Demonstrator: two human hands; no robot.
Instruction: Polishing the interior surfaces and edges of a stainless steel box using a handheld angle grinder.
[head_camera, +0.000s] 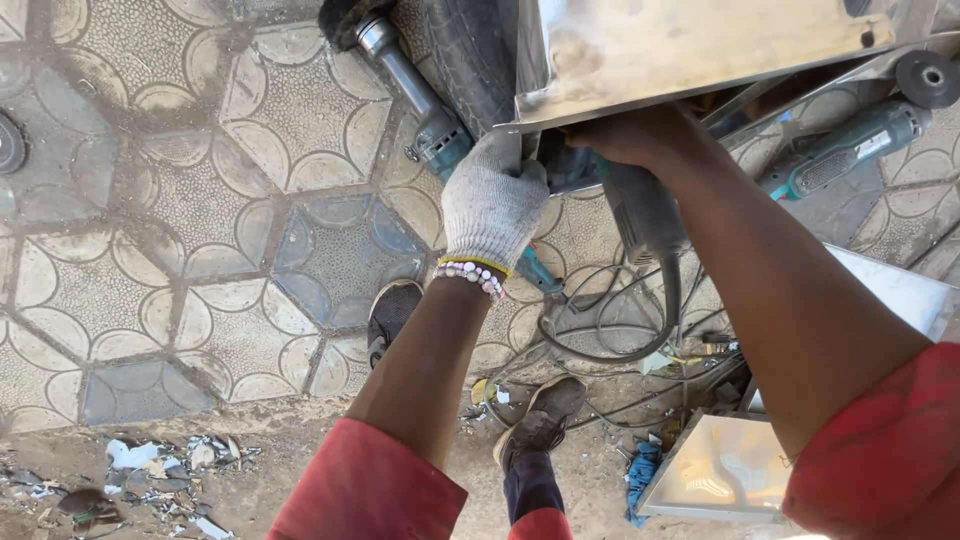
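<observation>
Head view: hands (560, 170) on grinder (640, 215)

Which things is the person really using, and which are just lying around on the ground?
In use:
- metal sheet, gripped at its edge by the gloved left hand
- grey angle grinder, held under the sheet by the bare right hand

Lying about:
- teal grinder
- second teal grinder
- tangled cables
- scraps
- blue rag

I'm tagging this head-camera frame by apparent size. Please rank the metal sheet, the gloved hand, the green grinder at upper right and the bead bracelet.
1. Metal sheet: largest, though it sits nearest the camera.
2. Gloved left hand and green grinder: look alike, and they lie at different depths, so unranked.
3. Bead bracelet: smallest.
</observation>
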